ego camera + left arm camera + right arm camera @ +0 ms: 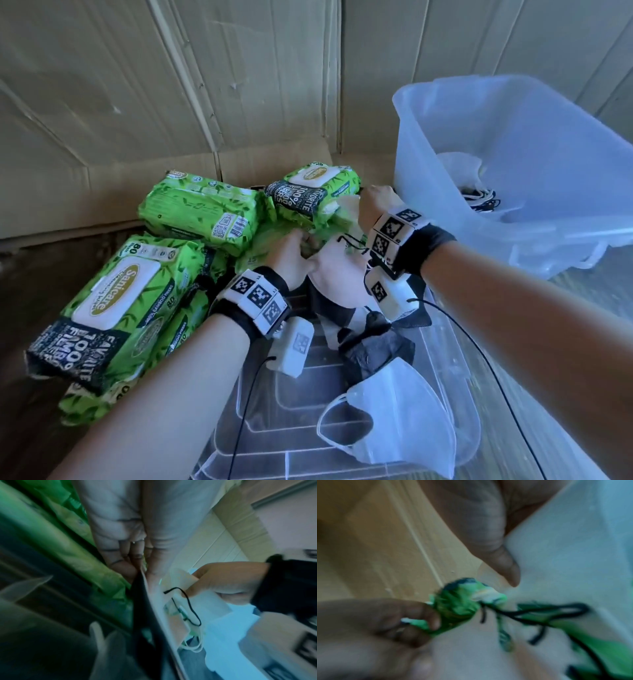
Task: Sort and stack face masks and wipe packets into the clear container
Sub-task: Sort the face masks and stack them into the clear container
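Observation:
Several green wipe packets (113, 308) lie piled at the left. My left hand (296, 255) pinches the edge of a white face mask (337, 274) between thumb and fingers (123, 555); a black mask lies against that mask. My right hand (376, 202) is beside the clear container (534, 144). Its fingers (423, 616) pinch the crumpled end of a small green wipe packet (457, 604), and a black ear loop (547, 609) is tangled over it. A black mask (376, 346) and another white mask (400, 414) lie on the clear lid (291, 425).
The container stands at the right and holds a few masks (479, 198) at its bottom. Cardboard panels (171, 85) form the wall behind. Thin black cables (479, 346) run from the wrist cameras along both forearms.

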